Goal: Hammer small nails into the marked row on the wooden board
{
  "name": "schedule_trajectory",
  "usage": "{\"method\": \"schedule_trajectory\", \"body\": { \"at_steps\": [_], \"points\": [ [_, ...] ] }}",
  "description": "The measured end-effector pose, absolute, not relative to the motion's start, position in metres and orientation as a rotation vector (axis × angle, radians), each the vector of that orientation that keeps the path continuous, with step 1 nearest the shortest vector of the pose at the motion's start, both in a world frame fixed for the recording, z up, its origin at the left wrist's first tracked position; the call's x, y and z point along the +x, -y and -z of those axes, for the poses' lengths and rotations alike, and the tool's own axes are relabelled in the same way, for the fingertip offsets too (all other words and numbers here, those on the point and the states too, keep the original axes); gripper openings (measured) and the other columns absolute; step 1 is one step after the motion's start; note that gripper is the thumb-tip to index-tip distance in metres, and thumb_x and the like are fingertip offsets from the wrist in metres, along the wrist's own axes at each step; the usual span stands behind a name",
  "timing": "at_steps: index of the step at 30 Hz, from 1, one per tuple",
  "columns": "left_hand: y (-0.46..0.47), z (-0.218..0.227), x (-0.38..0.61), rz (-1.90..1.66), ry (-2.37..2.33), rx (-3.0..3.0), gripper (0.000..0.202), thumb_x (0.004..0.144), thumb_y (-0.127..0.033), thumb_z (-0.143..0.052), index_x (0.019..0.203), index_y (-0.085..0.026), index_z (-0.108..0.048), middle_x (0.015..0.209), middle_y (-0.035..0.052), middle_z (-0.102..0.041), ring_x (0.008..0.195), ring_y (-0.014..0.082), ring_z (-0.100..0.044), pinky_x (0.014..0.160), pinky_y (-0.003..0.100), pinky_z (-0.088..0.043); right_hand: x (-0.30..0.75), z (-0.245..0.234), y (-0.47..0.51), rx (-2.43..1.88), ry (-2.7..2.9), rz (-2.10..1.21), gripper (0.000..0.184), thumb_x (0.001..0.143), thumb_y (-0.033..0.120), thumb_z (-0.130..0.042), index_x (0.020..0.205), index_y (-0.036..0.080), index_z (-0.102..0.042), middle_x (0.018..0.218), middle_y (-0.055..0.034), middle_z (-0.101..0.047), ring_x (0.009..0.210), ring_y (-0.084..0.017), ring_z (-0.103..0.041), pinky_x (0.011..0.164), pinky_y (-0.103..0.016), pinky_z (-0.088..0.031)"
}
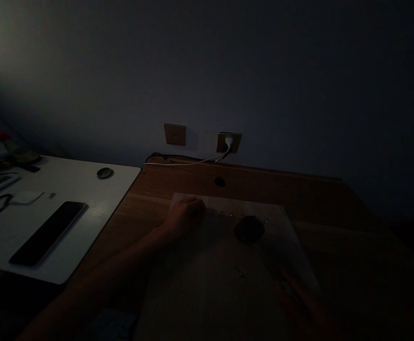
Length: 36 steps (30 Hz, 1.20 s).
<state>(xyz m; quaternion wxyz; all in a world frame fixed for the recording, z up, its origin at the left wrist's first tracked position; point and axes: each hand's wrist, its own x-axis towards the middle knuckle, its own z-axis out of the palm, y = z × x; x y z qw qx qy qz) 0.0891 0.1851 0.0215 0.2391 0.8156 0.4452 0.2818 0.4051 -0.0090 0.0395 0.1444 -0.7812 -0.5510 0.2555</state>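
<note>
Head view shows your left hand (186, 215) curled at the far-left corner of the board (207, 279), your dim right hand (301, 300) nearer you, neither grip possible to tell, the dark round object (249, 229) between them, rightward of the left, long axis unclear, no writing readable.

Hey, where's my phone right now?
In the head view, the phone lies at left on the white tabletop, nearer the camera than the small round object, left of the left hand.
</note>
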Motion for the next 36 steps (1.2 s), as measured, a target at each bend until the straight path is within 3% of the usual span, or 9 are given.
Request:
{"method": "schedule_trajectory", "body": {
  "at_steps": [4, 7, 13, 18, 21, 26, 31, 36],
  "points": [
    [-0.188, -0.021, 0.091, -0.770, -1.229, 2.241, 0.011, 0.083, -0.009, -0.065, 0.090, -0.017, -0.070, 0.090, 0.0034, -0.069, 0.078, 0.0150, -0.064, 0.069, 0.024, -0.047, 0.388, -0.038, -0.011, -2.287, 1.509, -0.833, 0.068, 0.088, 0.074, -0.046, 0.138, 0.033, -0.067, 0.152, -0.0018, -0.056, 0.144, -0.038, -0.045, 0.119, -0.058, -0.035],
    [-0.189, -0.021, 0.093, -0.783, -1.227, 2.178, 0.024, 0.081, -0.005, -0.064, 0.101, -0.017, -0.070, 0.091, 0.0032, -0.072, 0.079, 0.0149, -0.067, 0.070, 0.023, -0.048, 0.369, -0.051, -0.032, -2.143, 1.578, -0.960, 0.071, 0.087, 0.076, -0.046, 0.140, 0.033, -0.065, 0.154, -0.0012, -0.055, 0.148, -0.033, -0.041, 0.124, -0.051, -0.026],
    [-0.187, -0.021, 0.093, -0.795, -1.221, 2.053, 0.045, 0.081, -0.005, -0.063, 0.124, -0.018, -0.065, 0.093, 0.0033, -0.077, 0.078, 0.0156, -0.071, 0.068, 0.022, -0.050, 0.333, -0.068, -0.064, -2.013, 1.646, -1.129, 0.083, 0.089, 0.079, -0.038, 0.147, 0.023, -0.058, 0.146, -0.0108, -0.062, 0.138, -0.034, -0.054, 0.117, -0.051, -0.038],
    [-0.189, -0.016, 0.091, -0.772, -1.291, 2.057, 0.054, 0.079, -0.009, -0.068, 0.132, -0.019, -0.063, 0.094, 0.0042, -0.078, 0.079, 0.0187, -0.073, 0.064, 0.022, -0.048, 0.328, -0.064, -0.071, -2.017, 1.734, -1.124, 0.083, 0.090, 0.079, -0.037, 0.148, 0.022, -0.056, 0.136, -0.0140, -0.068, 0.128, -0.036, -0.062, 0.110, -0.053, -0.043],
    [-0.190, -0.013, 0.090, -0.772, -1.305, 2.067, 0.053, 0.081, -0.011, -0.068, 0.132, -0.019, -0.063, 0.096, 0.0053, -0.078, 0.080, 0.0200, -0.073, 0.066, 0.024, -0.049, 0.329, -0.064, -0.070, -1.971, 1.729, -1.113, 0.084, 0.090, 0.079, -0.038, 0.146, 0.019, -0.059, 0.137, -0.0154, -0.068, 0.129, -0.036, -0.061, 0.111, -0.053, -0.043],
    [-0.189, -0.011, 0.090, -0.839, -1.224, 2.027, 0.049, 0.082, -0.010, -0.067, 0.130, -0.018, -0.063, 0.099, 0.0046, -0.078, 0.085, 0.0197, -0.073, 0.070, 0.025, -0.050, 0.329, -0.066, -0.069, -1.872, 1.751, -1.117, 0.072, 0.093, 0.074, -0.042, 0.145, 0.028, -0.059, 0.135, -0.0084, -0.070, 0.126, -0.033, -0.064, 0.110, -0.051, -0.045],
    [-0.191, -0.012, 0.091, -0.826, -1.225, 2.019, 0.050, 0.081, -0.009, -0.067, 0.129, -0.020, -0.062, 0.097, 0.0032, -0.076, 0.083, 0.0184, -0.072, 0.069, 0.024, -0.050, 0.330, -0.066, -0.071, -1.963, 1.765, -1.104, 0.083, 0.091, 0.079, -0.036, 0.147, 0.023, -0.058, 0.139, -0.0141, -0.067, 0.128, -0.037, -0.061, 0.110, -0.056, -0.043],
    [-0.185, -0.022, 0.085, -0.855, -1.263, 2.121, 0.035, 0.079, -0.012, -0.067, 0.113, -0.018, -0.061, 0.097, 0.0048, -0.070, 0.081, 0.0166, -0.065, 0.070, 0.026, -0.050, 0.350, -0.065, -0.055, -2.037, 1.722, -1.115, 0.081, 0.090, 0.077, -0.040, 0.148, 0.023, -0.058, 0.134, -0.0128, -0.070, 0.126, -0.037, -0.064, 0.109, -0.054, -0.048]
  ]
}}
